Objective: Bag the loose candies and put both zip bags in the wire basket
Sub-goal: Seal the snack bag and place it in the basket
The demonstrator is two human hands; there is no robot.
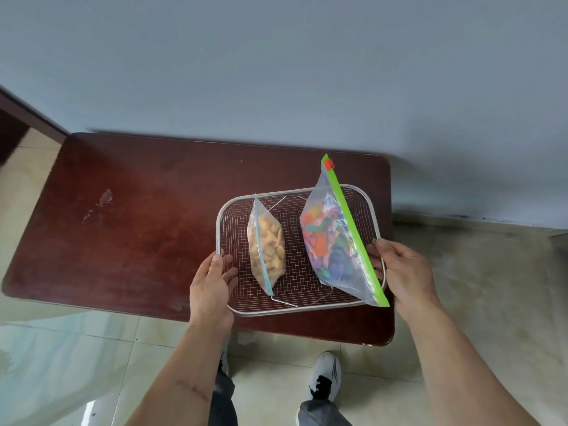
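Note:
A wire basket (236,204) sits on the right half of a dark red table (129,222). Inside it stands a small zip bag of yellow candies (266,245) with a blue seal, on the left. To its right leans a larger zip bag of mixed coloured candies (330,241) with a green seal and a red slider, its top sticking out past the far rim. My left hand (212,287) grips the basket's left rim, fingers inside the mesh. On the right rim, my right hand (402,272) holds the basket, fingers behind the green seal.
The table stands against a pale blue-grey wall. Tiled floor lies around it, and my white shoe (325,376) shows below the table's near edge. A pale scuff mark (106,196) is on the table's left part.

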